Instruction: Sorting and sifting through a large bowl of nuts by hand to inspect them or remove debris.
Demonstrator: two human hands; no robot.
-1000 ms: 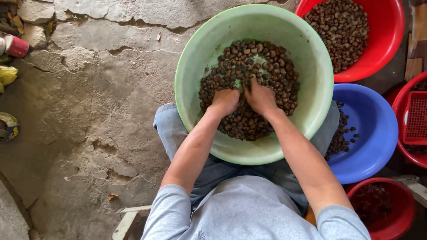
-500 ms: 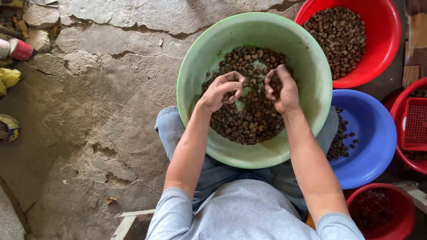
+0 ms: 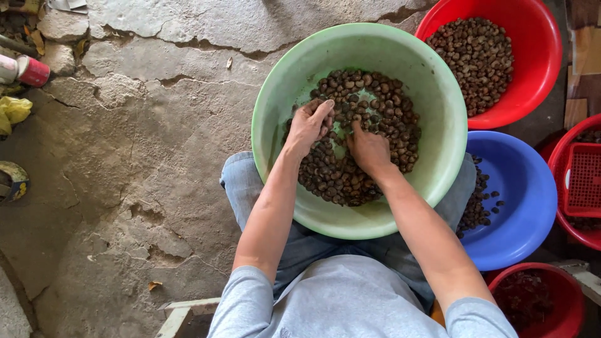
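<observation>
The left hand (image 3: 308,127) is laid flat, fingers together, on the nuts (image 3: 369,106); nothing is seen gripped. The right hand (image 3: 368,149) is pressed into them close by, its grasp hidden. The nuts are heaped in the green basin (image 3: 438,94), held on the lap. To the right, a red basin (image 3: 541,56) is set far and a blue basin (image 3: 529,188) near.

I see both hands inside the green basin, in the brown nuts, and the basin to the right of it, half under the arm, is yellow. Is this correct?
Not quite. The basin half under the right arm is blue, not yellow, as the head view shows. The rest holds: the left hand and the right hand are both inside the green basin, in the brown nuts.
</observation>
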